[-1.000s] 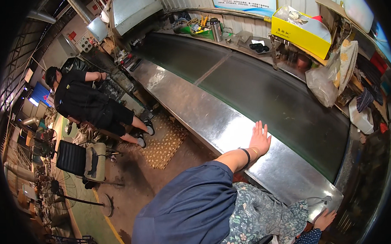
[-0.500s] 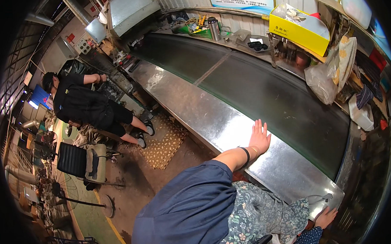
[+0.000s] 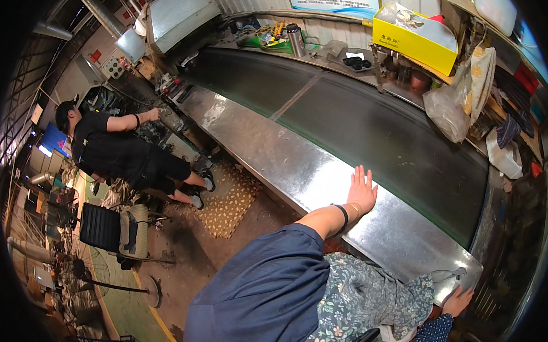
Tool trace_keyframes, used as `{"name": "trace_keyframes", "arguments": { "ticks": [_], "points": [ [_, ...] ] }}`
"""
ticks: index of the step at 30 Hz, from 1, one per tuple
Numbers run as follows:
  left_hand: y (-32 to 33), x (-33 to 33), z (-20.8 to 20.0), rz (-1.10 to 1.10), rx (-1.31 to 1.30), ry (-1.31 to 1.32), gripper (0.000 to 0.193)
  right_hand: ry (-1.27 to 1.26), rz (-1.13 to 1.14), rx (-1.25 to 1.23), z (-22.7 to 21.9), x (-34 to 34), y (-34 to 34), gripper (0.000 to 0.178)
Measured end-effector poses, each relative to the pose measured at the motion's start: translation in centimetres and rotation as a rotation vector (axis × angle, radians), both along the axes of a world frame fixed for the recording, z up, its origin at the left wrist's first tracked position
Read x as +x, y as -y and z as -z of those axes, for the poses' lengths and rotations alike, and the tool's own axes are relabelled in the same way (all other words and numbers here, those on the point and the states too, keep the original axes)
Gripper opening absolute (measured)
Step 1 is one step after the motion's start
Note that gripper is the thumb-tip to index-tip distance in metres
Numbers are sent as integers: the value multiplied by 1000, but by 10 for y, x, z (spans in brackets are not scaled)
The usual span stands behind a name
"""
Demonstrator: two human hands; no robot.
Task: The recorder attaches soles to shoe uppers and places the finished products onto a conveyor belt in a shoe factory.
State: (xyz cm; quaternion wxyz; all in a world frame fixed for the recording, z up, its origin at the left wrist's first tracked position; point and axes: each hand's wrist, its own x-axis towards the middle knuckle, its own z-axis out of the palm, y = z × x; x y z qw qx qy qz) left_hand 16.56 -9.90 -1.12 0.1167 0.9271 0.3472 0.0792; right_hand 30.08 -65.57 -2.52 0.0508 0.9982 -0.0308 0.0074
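Note:
My left hand (image 3: 362, 192) lies flat on the shiny metal ledge (image 3: 267, 141), its fingers stretched toward the dark belt (image 3: 394, 142) and nothing held in it. A black band circles that wrist. At the lower right, my right hand (image 3: 458, 301) rests against the ledge's near corner, fingers extended, also with nothing visible in its grasp. Close to it on the ledge lies a small grey piece (image 3: 448, 276) that I cannot make out. The belt runs alongside the ledge toward a metal hood (image 3: 181, 17) at the far end, and a seam crosses it.
Behind the belt, a shelf carries a yellow box (image 3: 414, 42), a metal flask (image 3: 295, 40) and a dark tray (image 3: 358, 62). A plastic bag (image 3: 450, 107) hangs at right. At left, a co-worker in black (image 3: 113, 146) stands near a chair (image 3: 100, 228) and a patterned mat (image 3: 230, 199).
The co-worker has straightened a little and stretched an arm toward the machinery. My two hands stay in nearly the same places; the view has shifted slightly.

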Motion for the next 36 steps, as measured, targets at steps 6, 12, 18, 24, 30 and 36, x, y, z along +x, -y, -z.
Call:
{"name": "trace_keyframes", "arguments": {
  "ticks": [6, 12, 18, 24, 30, 36],
  "points": [
    [0, 0, -1, 8, 19, -41, 64, 14, -3, 19, 0, 0, 0, 69],
    [0, 1, 1, 7, 40, -40, 64, 63, -42, 79, 4, 0, 4, 68],
    [0, 0, -1, 5, 46, -49, 64, 75, -42, 99, 7, 0, 5, 66],
    [1, 1, -3, 4, 44, -56, 64, 90, -46, 119, 9, -1, 7, 66],
    [1, 1, -4, -1, 46, -64, 64, 103, -52, 119, 12, 0, 9, 66],
    [1, 1, -3, -3, 51, -64, 64, 97, -44, 106, 13, 1, 9, 66]
  ]
}}
